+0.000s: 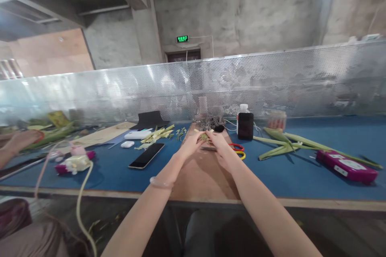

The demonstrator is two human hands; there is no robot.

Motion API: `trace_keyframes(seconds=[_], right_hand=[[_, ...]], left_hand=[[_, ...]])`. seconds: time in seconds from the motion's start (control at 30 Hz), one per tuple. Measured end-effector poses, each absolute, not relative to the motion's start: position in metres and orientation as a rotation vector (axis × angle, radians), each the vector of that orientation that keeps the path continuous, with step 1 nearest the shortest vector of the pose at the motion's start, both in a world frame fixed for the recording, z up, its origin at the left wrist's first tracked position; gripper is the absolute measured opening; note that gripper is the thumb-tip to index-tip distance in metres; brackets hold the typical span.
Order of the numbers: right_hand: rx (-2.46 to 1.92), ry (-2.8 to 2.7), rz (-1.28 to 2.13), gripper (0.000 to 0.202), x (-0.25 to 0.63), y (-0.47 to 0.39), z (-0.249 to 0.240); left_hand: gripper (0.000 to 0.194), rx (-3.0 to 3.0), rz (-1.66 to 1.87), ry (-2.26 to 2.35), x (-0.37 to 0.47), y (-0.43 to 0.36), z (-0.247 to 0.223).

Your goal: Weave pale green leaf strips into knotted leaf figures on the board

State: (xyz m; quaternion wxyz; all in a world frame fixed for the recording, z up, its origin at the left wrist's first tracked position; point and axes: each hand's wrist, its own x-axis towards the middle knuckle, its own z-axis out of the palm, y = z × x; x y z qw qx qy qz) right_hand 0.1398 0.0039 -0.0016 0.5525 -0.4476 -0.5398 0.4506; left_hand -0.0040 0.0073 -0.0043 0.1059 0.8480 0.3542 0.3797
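Note:
Both my hands reach forward over a brown board (199,176) on the blue table. My left hand (194,143) and my right hand (217,141) meet around a small yellow-green plant piece (205,137), with fingers bent in on it from both sides. Scissors (239,151) with red and yellow handles lie by my right hand, their blades partly beneath it. Just beyond my hands is a tangled grey bundle (212,121) with a small black fuzzy piece (219,128) beside it.
Left are a black phone (147,156), a white case (127,144) and yellow-green strips (158,134); farther left, another person's hand (25,141). Right are an upright black phone (245,126), a white-capped bottle (243,108), long green leaves (277,144) and a magenta box (346,166).

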Motion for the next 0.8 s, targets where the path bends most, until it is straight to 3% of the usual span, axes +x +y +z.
trace_keyframes(seconds=[0.8], right_hand=[[-1.102, -1.451, 0.775, 0.022, 0.138, -0.002, 0.003]], left_hand=[[0.024, 2.519, 1.224, 1.154, -0.004, -0.002, 0.005]])
